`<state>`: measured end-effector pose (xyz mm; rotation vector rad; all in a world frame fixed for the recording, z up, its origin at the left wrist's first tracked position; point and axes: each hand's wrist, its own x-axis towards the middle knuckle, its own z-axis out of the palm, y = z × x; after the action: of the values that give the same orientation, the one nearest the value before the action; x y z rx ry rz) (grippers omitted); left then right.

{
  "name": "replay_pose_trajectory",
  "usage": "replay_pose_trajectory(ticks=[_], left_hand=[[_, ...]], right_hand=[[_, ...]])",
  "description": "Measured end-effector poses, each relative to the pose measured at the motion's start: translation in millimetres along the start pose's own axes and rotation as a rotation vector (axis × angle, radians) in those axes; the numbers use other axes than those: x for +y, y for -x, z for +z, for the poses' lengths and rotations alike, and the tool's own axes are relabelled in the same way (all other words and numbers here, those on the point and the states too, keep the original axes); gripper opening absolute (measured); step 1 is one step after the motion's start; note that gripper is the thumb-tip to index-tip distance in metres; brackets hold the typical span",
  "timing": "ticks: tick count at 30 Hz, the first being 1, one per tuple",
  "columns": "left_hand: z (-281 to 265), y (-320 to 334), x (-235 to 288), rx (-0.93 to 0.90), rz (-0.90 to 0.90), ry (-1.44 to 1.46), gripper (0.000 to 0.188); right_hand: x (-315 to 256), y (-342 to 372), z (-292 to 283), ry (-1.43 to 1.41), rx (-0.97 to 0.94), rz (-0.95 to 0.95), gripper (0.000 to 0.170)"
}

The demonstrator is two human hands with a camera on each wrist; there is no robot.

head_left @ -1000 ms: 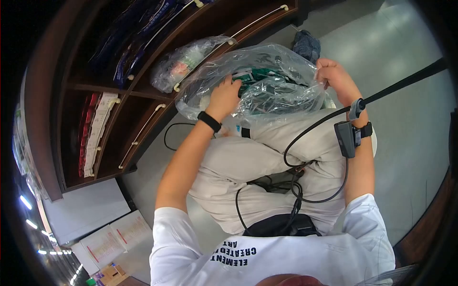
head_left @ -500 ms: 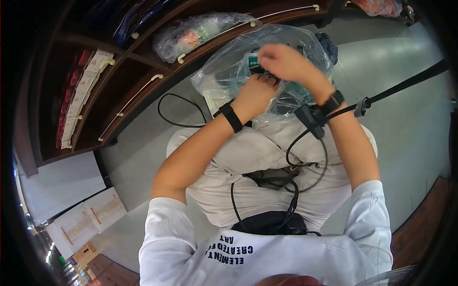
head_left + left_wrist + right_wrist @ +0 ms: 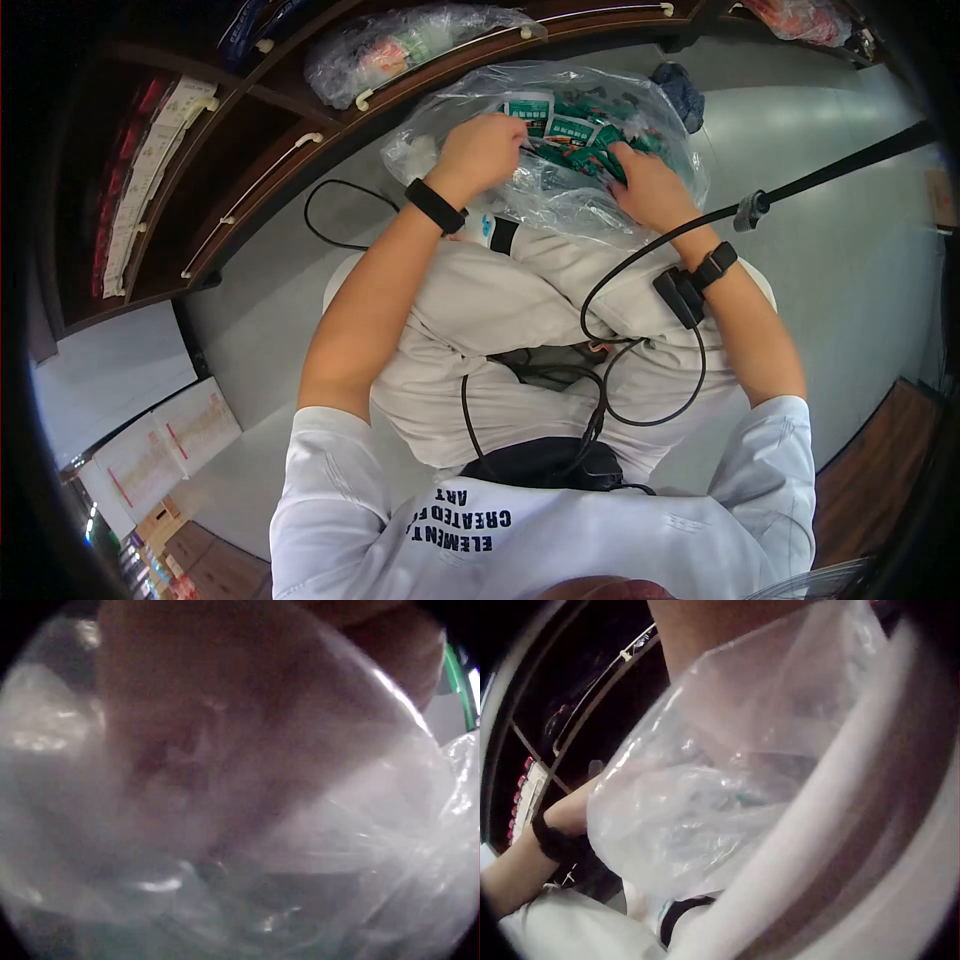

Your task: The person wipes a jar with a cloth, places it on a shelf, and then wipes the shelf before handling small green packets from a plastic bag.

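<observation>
A large clear plastic bag (image 3: 560, 215) lies over the person's lap, its mouth spread wide. Inside are several green-and-white packets (image 3: 572, 132), flat with printed labels. The left hand (image 3: 480, 155) reaches into the bag from the left, fingers bent, fingertips right at the lower edge of one packet (image 3: 528, 112); I cannot tell whether it grips it. From the right, the right hand (image 3: 652, 188) has thumb and forefinger around the edge of a green packet. Bag film (image 3: 360, 825) covers much of the left hand in the left wrist view. Similarly, film (image 3: 697, 817) veils the right hand in its wrist view.
Dark wooden shelves (image 3: 285, 185) with white rails run along the left and far side. A plastic-wrapped bundle (image 3: 400, 55) sits on one shelf, red-and-white boxes (image 3: 155, 170) on another. A black cable (image 3: 590, 290) crosses the lap. A dark cloth-like bundle (image 3: 680, 95) lies beyond the bag.
The right hand has left the bag's right rim, passed over the packets near the left hand, and moved back right among them. The left hand has shifted slightly left. More packets show now.
</observation>
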<state>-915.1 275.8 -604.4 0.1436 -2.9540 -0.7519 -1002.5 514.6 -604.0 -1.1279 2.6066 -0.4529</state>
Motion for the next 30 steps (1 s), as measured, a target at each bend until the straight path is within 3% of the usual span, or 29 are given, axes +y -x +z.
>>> replay_pose_trajectory(ticks=[4, 9, 13, 15, 16, 18, 21, 25, 28, 30], left_hand=[[-11.7, 2.3, -7.2, -0.018, -0.077, -0.017, 0.015], [-8.4, -0.8, -31.3, -0.004, -0.154, -0.084, 0.014], [-6.0, -4.3, -30.0, -0.101, -0.217, -0.171, 0.016], [-1.0, -1.6, -19.9, 0.109, -0.057, -0.324, 0.022], [-0.8, -3.9, -14.4, 0.107, -0.056, -0.326, 0.022], [0.8, -9.9, -4.7, 0.118, 0.280, -0.232, 0.035], [13.8, -7.4, 6.3, 0.138, 0.430, -0.221, 0.028], [20.5, -4.4, -12.1, 0.004, 0.298, -0.255, 0.023], [13.7, -6.9, -19.9, 0.080, 0.186, -0.226, 0.021], [6.4, -9.4, -20.8, -0.014, 0.034, -0.156, 0.019]], right_hand=[[-11.6, -3.9, -5.4, -0.082, -0.044, 0.127, 0.043], [-3.2, -1.4, 3.4, -0.010, -0.132, -0.026, 0.028], [1.5, -2.1, 18.0, 0.020, -0.168, 0.003, 0.029], [3.5, -1.5, 30.0, 0.028, -0.047, -0.048, 0.030], [4.6, -2.1, 31.6, 0.025, -0.046, -0.046, 0.030], [3.4, -2.1, 32.0, 0.018, -0.135, -0.068, 0.034], [-3.1, -3.5, 26.6, 0.012, -0.165, -0.025, 0.031], [-4.8, -5.1, 20.5, -0.015, -0.210, 0.037, 0.034], [-2.1, -4.0, 21.0, -0.053, -0.064, -0.037, 0.034], [1.2, -5.5, 24.1, -0.077, -0.051, -0.061, 0.037]])
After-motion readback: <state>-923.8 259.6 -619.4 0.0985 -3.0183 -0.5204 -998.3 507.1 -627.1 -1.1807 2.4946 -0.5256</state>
